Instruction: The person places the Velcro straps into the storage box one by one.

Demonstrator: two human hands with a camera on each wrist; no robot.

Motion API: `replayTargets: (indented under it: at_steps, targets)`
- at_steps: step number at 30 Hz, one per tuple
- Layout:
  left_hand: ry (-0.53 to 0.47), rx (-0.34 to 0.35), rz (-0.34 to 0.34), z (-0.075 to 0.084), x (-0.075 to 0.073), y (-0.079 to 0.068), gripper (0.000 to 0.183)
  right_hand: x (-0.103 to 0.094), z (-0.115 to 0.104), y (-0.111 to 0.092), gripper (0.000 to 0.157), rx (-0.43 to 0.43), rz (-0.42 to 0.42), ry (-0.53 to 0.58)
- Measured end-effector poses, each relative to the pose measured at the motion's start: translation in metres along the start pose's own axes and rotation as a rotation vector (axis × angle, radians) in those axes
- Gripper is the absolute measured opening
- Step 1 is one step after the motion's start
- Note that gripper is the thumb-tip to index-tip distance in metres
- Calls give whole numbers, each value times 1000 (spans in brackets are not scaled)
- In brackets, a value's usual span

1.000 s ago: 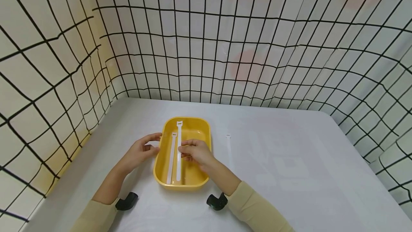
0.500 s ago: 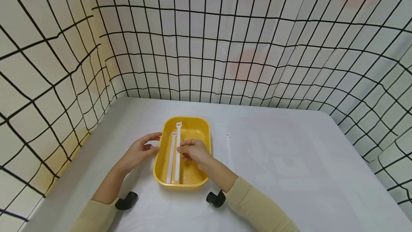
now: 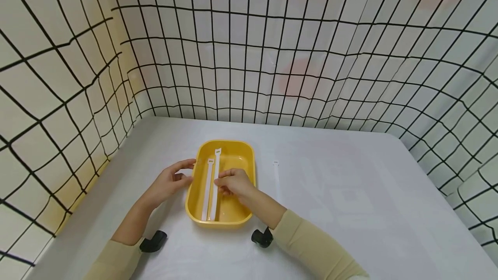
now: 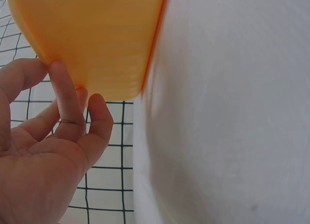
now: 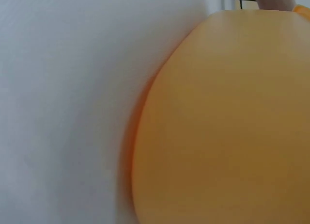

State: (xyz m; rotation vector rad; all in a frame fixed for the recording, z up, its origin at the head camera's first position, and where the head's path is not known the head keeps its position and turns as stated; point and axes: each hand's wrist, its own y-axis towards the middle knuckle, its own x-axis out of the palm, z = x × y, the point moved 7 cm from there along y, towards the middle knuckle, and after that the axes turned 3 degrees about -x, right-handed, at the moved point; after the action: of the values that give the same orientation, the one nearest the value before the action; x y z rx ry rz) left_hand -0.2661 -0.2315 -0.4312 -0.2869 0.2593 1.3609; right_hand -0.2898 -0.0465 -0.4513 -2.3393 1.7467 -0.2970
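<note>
On the table (image 3: 330,185) we have a tray (image 3: 235,208), in it a left strap (image 3: 207,189) beside a middle strap (image 3: 217,164), right of it a third strap (image 3: 276,174); a net (image 3: 246,47) stands behind the table.

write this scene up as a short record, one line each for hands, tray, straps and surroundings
left hand: fingers touch the tray's outer left side
right hand: pinches one white strap
yellow tray: on the table, two straps within its outline
held strap: upper end slotted; contact with tray floor unclear
second strap: in the tray, left of the held one
third strap: on the white table, right of the tray
backdrop: black wire grid
</note>
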Motion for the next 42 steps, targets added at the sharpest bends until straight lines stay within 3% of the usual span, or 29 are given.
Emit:
replayTargets:
  at_steps: [22, 32, 42]
  targets:
    - [8, 13, 1, -2, 1, 2, 55, 1, 8, 3, 11, 98, 20, -79]
    - [2, 14, 4, -1, 1, 2, 55, 0, 6, 2, 13, 46, 87, -226]
    - [3, 1, 9, -1, 1, 1, 54, 2, 7, 5, 16, 77, 108, -261]
